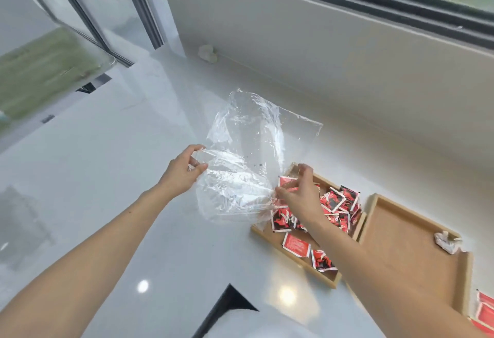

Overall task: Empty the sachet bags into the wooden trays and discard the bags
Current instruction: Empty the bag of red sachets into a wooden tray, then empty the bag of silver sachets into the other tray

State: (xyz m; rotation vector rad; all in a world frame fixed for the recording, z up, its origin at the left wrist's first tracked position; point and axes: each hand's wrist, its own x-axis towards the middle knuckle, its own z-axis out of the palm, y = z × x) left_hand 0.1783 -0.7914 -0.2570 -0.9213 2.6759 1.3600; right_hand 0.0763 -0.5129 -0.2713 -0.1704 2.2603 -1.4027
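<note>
A clear plastic bag (248,155), crumpled and empty-looking, hangs in the air over the white counter. My left hand (181,174) pinches its left edge, and my right hand (302,196) pinches its lower right corner. Under my right hand lies a wooden tray (328,280) holding several red and black sachets (336,204). A second wooden tray (411,241) sits just right of it, bare except for a crumpled white scrap (447,241) on its far rim.
More red sachets (485,311) show at the lower right edge. A small whitish lump (208,53) rests on the counter against the wall under the window. The counter (120,150) stretches wide to the left, ending at a glass panel.
</note>
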